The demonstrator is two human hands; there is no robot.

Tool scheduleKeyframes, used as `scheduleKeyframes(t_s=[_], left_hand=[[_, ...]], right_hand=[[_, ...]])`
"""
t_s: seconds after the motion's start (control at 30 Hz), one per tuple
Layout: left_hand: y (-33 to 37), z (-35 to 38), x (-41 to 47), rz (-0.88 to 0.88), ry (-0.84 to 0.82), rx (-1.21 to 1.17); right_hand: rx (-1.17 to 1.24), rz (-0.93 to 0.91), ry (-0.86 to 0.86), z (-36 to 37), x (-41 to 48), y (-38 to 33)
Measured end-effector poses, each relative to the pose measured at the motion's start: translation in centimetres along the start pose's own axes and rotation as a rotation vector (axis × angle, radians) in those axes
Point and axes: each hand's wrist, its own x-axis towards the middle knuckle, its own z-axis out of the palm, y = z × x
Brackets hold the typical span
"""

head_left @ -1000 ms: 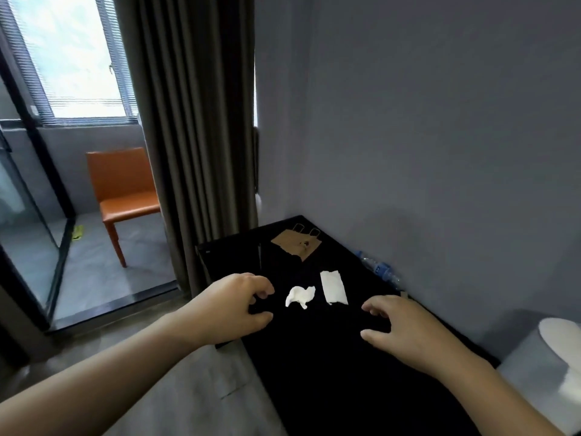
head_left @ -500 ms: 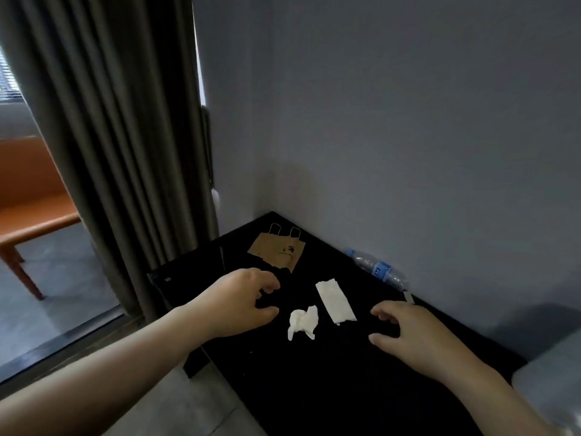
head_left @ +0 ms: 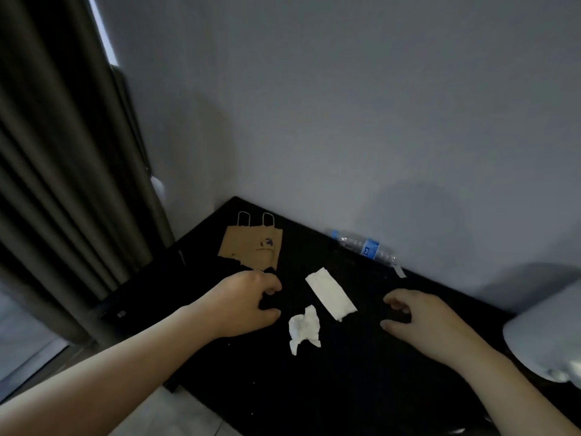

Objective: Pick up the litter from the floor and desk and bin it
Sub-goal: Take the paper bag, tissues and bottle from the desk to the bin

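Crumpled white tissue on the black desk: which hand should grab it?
Probably left. The left hand is just beside the crumpled white tissue, thumb near its edge; the right hand is farther off, nearer the flat white paper strip.

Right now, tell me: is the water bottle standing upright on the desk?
No, the water bottle lies on its side on the desk, along the wall.

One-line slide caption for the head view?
Left hand and right hand, both empty, hover over a black desk beside a crumpled tissue and a flat tissue; paper bag and bottle behind.
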Motion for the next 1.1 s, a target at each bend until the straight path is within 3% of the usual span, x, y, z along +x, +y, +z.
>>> scheduleKeyframes(t_s=[0.33, 0.77, 1.1], left_hand=[[-1.2, -0.1, 12.4, -0.005, -0.072, 0.035], [-4.9, 7.8, 22.0, 0.025, -0.265, -0.041], [-8.0, 12.2, 23.8, 0.060, -0.342, -0.055]], right_hand=[[0.062, 0.163, -0.025, 0.7, 10.9, 5.3], [0.114, 0.371, -0.049, 6.4, 19.6, 12.8], [0.132, 0.548, 0.165, 9.8, 26.9, 16.4]])
